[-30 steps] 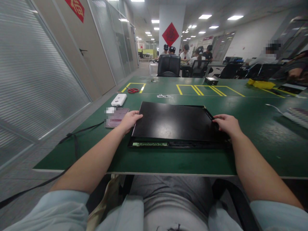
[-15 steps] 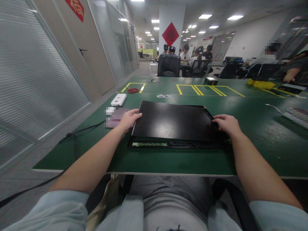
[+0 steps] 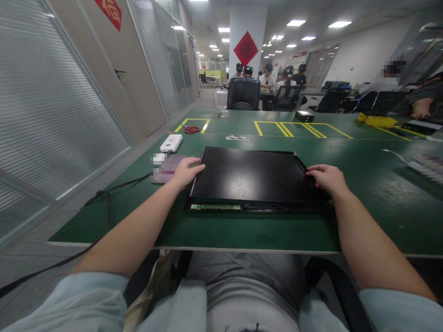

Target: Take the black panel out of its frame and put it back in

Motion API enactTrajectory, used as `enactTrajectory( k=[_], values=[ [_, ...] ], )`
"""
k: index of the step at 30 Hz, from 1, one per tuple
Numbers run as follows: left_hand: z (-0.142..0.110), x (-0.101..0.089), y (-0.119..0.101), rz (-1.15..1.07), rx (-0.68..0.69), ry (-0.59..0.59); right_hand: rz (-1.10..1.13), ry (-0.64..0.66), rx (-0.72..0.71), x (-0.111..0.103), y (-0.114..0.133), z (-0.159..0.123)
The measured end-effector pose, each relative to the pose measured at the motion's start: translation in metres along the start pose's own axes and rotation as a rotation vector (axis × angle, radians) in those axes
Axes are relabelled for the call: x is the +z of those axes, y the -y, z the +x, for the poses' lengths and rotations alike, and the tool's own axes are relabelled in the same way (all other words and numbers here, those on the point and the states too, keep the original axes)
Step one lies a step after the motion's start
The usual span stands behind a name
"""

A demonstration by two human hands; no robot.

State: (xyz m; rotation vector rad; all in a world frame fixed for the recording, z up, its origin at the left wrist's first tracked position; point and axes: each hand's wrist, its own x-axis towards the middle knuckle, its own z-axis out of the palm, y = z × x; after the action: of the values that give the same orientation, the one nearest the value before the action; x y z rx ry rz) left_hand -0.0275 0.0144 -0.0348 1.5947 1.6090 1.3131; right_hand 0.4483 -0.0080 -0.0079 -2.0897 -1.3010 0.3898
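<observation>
A glossy black flat screen panel (image 3: 242,177) lies aslant over a shallow black frame (image 3: 284,208), tilted so that its left side stands slightly raised. A strip of green circuit board (image 3: 215,207) shows in the gap along the near edge. My left hand (image 3: 187,172) pinches the panel's left edge, thumb on top and fingers at the side. At the opposite side, my right hand (image 3: 327,179) has its fingers closed on the frame's right rim. Its fingertips are partly hidden there.
On the green table (image 3: 242,235), a white power bank (image 3: 171,143) and a pinkish flat item (image 3: 169,168) lie left. Red-handled scissors (image 3: 191,129) and small white pieces (image 3: 237,137) lie beyond. A black box (image 3: 304,116) and yellow item (image 3: 376,121) sit farther off. Several people work behind.
The panel's near and left edges have sunk slightly toward the frame, narrowing the gap over the circuit board. Both hands keep nearly the same places.
</observation>
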Motion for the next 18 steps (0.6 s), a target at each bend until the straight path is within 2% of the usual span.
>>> enactTrajectory(
  k=[2,7,18],
  values=[
    [0.001,-0.001,0.003,0.106,0.035,0.016,-0.002,0.008,0.01,-0.001,0.001,-0.001],
    [0.004,-0.002,0.009,0.236,0.044,0.149,0.0,0.016,0.003,-0.002,0.004,-0.004],
    [0.008,-0.002,0.018,0.348,0.133,0.211,0.054,0.046,0.049,-0.004,0.004,-0.004]
  ],
)
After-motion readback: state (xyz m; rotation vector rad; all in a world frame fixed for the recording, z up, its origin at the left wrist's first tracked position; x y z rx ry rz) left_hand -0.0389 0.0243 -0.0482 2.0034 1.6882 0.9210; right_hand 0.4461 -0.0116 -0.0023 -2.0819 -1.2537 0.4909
